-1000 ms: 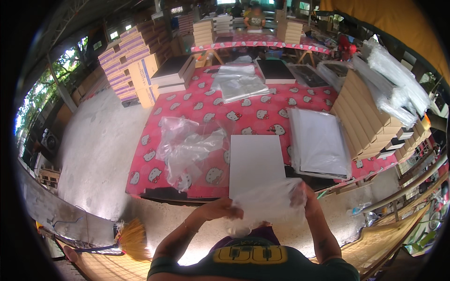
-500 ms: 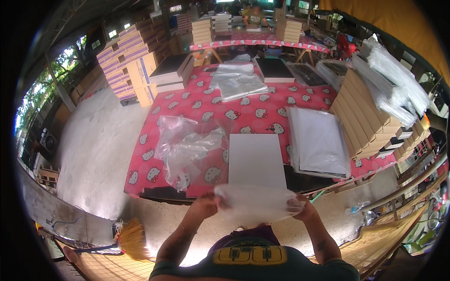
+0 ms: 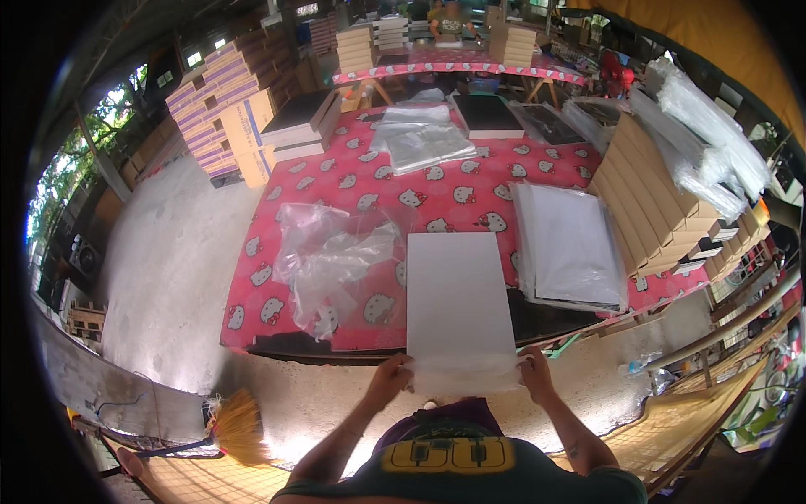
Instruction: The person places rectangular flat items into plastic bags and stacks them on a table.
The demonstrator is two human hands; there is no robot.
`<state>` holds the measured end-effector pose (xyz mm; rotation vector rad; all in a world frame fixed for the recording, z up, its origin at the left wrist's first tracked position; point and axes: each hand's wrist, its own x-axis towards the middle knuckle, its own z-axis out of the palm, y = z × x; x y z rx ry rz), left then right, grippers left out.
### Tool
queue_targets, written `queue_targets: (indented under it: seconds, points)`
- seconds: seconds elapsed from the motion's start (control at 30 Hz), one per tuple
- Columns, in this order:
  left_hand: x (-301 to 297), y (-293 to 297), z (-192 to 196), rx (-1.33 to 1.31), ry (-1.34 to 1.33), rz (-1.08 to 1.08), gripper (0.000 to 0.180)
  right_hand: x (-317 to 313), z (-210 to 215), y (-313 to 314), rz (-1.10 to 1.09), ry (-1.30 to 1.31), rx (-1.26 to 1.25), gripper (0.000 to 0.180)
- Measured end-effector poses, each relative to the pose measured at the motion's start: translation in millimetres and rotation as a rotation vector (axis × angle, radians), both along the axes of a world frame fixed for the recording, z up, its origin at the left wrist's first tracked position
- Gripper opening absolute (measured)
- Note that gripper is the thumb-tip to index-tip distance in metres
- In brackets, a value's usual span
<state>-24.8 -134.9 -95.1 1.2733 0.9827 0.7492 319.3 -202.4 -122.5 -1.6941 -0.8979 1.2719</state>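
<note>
A flat white panel [image 3: 457, 296] lies at the near edge of the red patterned mat [image 3: 437, 189], overhanging toward the person. Its near end is covered by a clear plastic bag [image 3: 463, 375], pinched on both sides: left hand [image 3: 395, 375] closed on the bag's left corner, right hand [image 3: 533, 376] closed on the right corner. Crumpled clear plastic [image 3: 332, 256] is seen just left of the panel; a stack of wrapped panels [image 3: 567, 248] lies to its right near the mat's right edge.

The clear bag [image 3: 466, 375] between my left hand [image 3: 393, 375] and right hand [image 3: 535, 375] hides the white board's [image 3: 457, 294] near end. My fingertips are too small to make out.
</note>
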Motion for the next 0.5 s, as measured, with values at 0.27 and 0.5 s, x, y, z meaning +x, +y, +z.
queue_targets:
  seconds: [0.27, 0.5]
  points:
    - [23, -24, -36, -0.160, 0.151, 0.380, 0.039, -29, -18, -4, -0.094, -0.272, 0.102, 0.050]
    - [18, -25, -18, 0.235, 0.146, 0.468, 0.030, -22, -6, -4, -0.263, -0.249, 0.437, 0.035]
